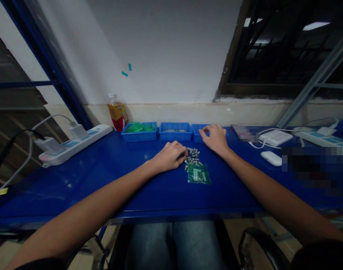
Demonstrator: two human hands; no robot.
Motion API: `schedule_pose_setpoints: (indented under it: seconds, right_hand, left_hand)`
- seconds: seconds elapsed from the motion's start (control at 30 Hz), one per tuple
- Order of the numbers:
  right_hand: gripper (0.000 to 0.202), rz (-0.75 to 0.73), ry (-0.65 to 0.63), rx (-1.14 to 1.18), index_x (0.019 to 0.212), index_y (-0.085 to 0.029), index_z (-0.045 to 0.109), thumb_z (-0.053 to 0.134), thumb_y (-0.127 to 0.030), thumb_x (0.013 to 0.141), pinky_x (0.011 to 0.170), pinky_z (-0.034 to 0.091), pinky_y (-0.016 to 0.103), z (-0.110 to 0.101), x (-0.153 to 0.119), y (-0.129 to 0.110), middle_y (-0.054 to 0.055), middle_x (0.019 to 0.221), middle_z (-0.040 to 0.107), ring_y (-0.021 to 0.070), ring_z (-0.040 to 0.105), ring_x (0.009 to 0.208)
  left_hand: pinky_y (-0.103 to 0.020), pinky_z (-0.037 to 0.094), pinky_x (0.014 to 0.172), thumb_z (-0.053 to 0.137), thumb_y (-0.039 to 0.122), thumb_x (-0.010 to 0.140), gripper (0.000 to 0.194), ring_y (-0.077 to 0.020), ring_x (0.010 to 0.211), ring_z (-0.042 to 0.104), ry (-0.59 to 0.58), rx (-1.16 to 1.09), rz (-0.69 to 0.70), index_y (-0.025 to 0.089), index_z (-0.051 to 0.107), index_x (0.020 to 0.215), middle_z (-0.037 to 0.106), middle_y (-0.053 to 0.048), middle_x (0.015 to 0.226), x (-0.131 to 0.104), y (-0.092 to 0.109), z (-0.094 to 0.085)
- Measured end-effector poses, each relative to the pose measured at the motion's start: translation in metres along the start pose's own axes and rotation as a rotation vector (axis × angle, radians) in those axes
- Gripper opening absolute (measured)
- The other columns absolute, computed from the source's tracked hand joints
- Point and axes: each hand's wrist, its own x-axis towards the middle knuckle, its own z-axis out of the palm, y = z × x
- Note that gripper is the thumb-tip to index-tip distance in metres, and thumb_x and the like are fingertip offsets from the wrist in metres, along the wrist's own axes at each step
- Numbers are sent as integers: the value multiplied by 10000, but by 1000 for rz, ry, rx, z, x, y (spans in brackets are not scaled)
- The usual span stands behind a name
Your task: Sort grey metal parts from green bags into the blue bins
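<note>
My left hand (171, 156) rests on the blue table with its fingers curled at the left edge of a loose pile of small silvery metal cylinders (193, 154). Whatever its fingertips may hold is hidden among these parts. Over the right-hand blue bin (197, 135) is my right hand (216, 139), thumb and index finger bent together in a pinch. Anything between them is too small to make out, and the hand covers much of that bin. Just in front of the pile lies a clear greenish zip bag (198, 174) with several metal parts inside.
The middle blue bin (175, 131) contains metal pieces; the left bin (140, 132) contains green plastic bags. Behind it stands a drink bottle (117, 112). Power strips (78, 144) with cables lie at both sides. A white earbud case (271, 158) and charger (275, 138) sit right.
</note>
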Motion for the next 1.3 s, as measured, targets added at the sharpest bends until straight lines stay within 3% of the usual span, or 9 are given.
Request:
schedule_pose_setpoints:
  seconds: [0.17, 0.33, 0.4, 0.67, 0.83, 1.03, 1.13, 1.2, 1.3]
  right_hand:
    - [206, -200, 12, 167, 784, -204, 636, 512, -347, 865, 770, 336, 364, -13, -13, -32, 62, 834, 653, 250, 531, 898]
    - [129, -393, -36, 328, 891, -200, 605, 563, -310, 838, 749, 337, 334, -18, -29, -60, 39, 795, 629, 221, 539, 857]
    - [167, -440, -51, 356, 931, -197, 582, 602, -308, 809, 748, 336, 336, -16, -33, -65, 37, 807, 624, 225, 539, 861]
    - [64, -451, -108, 587, 883, -193, 564, 582, -234, 837, 718, 403, 314, -9, -33, -65, 29, 763, 606, 186, 556, 756]
    - [47, -507, -104, 552, 872, -183, 562, 551, -225, 855, 715, 412, 325, -8, -31, -62, 46, 783, 611, 199, 551, 778]
    - [50, -584, -105, 440, 880, -187, 553, 522, -205, 845, 724, 381, 328, -14, -31, -63, 47, 825, 617, 203, 541, 826]
    - [59, -572, -78, 358, 847, -188, 565, 509, -206, 836, 712, 359, 325, -18, -27, -61, 47, 809, 618, 203, 534, 815]
    - [84, -507, -43, 305, 804, -188, 573, 505, -230, 831, 711, 352, 327, -18, -20, -52, 47, 782, 617, 205, 533, 790]
    - [121, -310, 11, 220, 744, -184, 585, 509, -251, 810, 729, 357, 332, -14, -6, -27, 57, 760, 625, 213, 536, 777]
  left_hand:
    - [-322, 389, 796, 520, 205, 868, 95, -194, 866, 527, 89, -111, -34, 182, 611, 881, 631, -46, 864, 3, -3, 4]
    - [-255, 374, 585, 609, 340, 806, 192, -130, 603, 490, 407, -579, -467, 152, 629, 770, 568, -7, 670, 7, -14, 5]
    - [-231, 331, 519, 669, 419, 738, 285, -102, 534, 449, 483, -832, -557, 142, 604, 741, 538, 16, 617, 8, -16, 4]
    - [-199, 251, 461, 756, 482, 628, 409, -50, 467, 367, 491, -1171, -567, 135, 557, 712, 485, 53, 544, 7, -4, 3]
    - [-191, 239, 450, 783, 465, 598, 424, -45, 467, 359, 503, -1259, -575, 137, 526, 675, 482, 54, 531, 7, -3, 3]
    - [-190, 245, 447, 782, 460, 605, 422, -47, 463, 368, 497, -1228, -563, 141, 511, 658, 474, 51, 537, 8, -2, 5]
    - [-197, 270, 447, 662, 501, 735, 387, -60, 452, 369, 458, -1131, -541, 149, 507, 685, 448, 53, 533, 7, -4, 7]
    - [-214, 334, 488, 584, 459, 816, 322, -83, 490, 421, 406, -904, -461, 147, 551, 746, 482, 33, 572, 6, -5, 8]
    - [-269, 434, 662, 556, 285, 858, 160, -139, 684, 542, 280, -426, -195, 155, 627, 920, 597, -30, 766, 3, -3, 7]
